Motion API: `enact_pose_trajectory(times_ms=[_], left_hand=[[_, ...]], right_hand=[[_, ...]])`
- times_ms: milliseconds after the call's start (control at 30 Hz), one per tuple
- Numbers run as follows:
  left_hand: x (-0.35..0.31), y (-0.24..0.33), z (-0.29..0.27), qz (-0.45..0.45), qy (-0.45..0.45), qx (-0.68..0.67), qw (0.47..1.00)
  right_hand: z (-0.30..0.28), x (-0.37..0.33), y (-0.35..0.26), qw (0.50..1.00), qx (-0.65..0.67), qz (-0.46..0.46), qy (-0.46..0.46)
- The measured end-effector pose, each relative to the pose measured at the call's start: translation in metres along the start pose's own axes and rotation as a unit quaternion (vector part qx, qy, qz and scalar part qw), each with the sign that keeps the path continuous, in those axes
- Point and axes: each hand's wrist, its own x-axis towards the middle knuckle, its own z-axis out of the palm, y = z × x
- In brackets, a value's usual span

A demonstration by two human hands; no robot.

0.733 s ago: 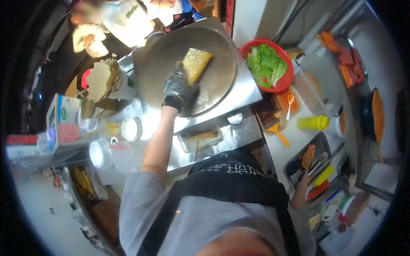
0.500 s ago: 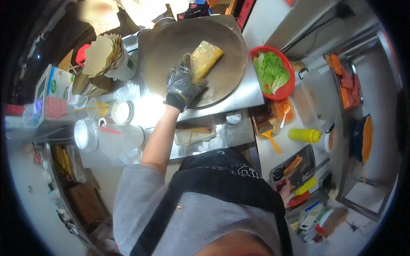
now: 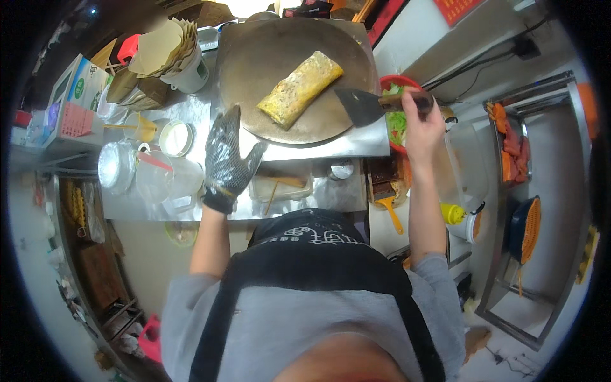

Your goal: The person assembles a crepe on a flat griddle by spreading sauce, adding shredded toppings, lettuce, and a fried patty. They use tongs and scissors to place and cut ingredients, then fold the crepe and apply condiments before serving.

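Note:
A folded, golden-brown filled crepe (image 3: 300, 90) lies slantwise on the round griddle (image 3: 248, 57). My left hand (image 3: 230, 156), in a dark knitted glove under clear plastic, is off the griddle's near left edge, thumb and fingers apart, with nothing in it. In my bare right hand (image 3: 422, 127) is a scraper (image 3: 361, 107) with a wide dark blade and a brown wooden handle. Its blade reaches over the right rim of the griddle, apart from the crepe. Behind the scraper and hand, a red bowl of lettuce (image 3: 396, 121) is partly hidden.
Left of the griddle stand a tub of paper sleeves (image 3: 188, 76), a clear pitcher (image 3: 162, 181) and a white round container (image 3: 176, 138). In front is a tray (image 3: 280, 184) with a wooden stick. To the right are an orange-handled brush (image 3: 391, 213) and a yellow squeeze bottle (image 3: 452, 213).
My left hand has let go of the crepe and drawn back to the near left. From the tray at the lower right, my right hand has come up to the griddle's right side, holding the scraper.

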Motion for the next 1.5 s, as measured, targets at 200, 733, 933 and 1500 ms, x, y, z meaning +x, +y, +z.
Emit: enact_pose_trajectory(times_ms=[200, 733, 933, 1500], left_hand=[[-0.034, -0.002, -0.003, -0.046, -0.042, 0.01, 0.998], [0.009, 0.012, 0.039, -0.051, -0.049, -0.038, 0.997], [0.059, 0.015, 0.073, -0.025, -0.053, -0.008, 0.998], [0.092, 0.009, 0.1, -0.045, -0.069, -0.05, 0.995]], right_hand=[[0.06, 0.017, 0.029, 0.987, -0.109, -0.047, -0.113], [0.131, 0.009, 0.054, 0.942, 0.254, -0.214, -0.044], [0.138, 0.01, 0.055, 0.953, 0.219, -0.199, -0.065], [0.153, 0.026, 0.044, 0.967, 0.192, -0.161, -0.041]])
